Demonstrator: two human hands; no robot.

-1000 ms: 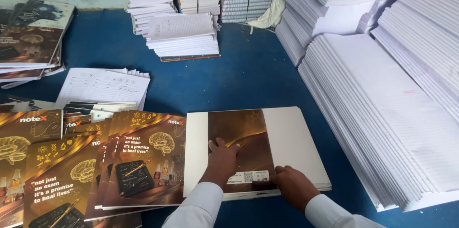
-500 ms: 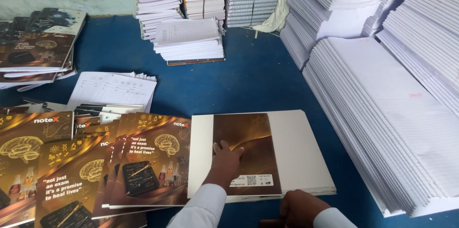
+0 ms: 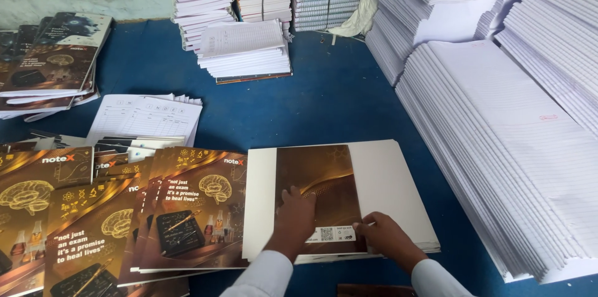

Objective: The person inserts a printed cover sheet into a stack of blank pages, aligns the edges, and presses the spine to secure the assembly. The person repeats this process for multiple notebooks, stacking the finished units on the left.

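Observation:
My left hand (image 3: 294, 217) lies flat on a brown printed cover (image 3: 317, 191) that is folded over a white stack of sheets (image 3: 389, 194) on the blue floor. My right hand (image 3: 381, 236) pinches the cover's lower right corner beside a small white code label. Both wrists wear white sleeves. To the left, several brown and gold notebook covers (image 3: 193, 210) with a brain picture lie fanned out, overlapping.
Tall stacks of ruled white paper (image 3: 498, 141) fill the right side. More white stacks (image 3: 246, 47) stand at the back. A pile of printed index sheets (image 3: 146, 116) lies mid left, and a pile of dark covers (image 3: 53, 60) sits far left.
My right hand has come back up from the bottom edge onto the cover's lower right corner. My left hand stays pressed on the cover.

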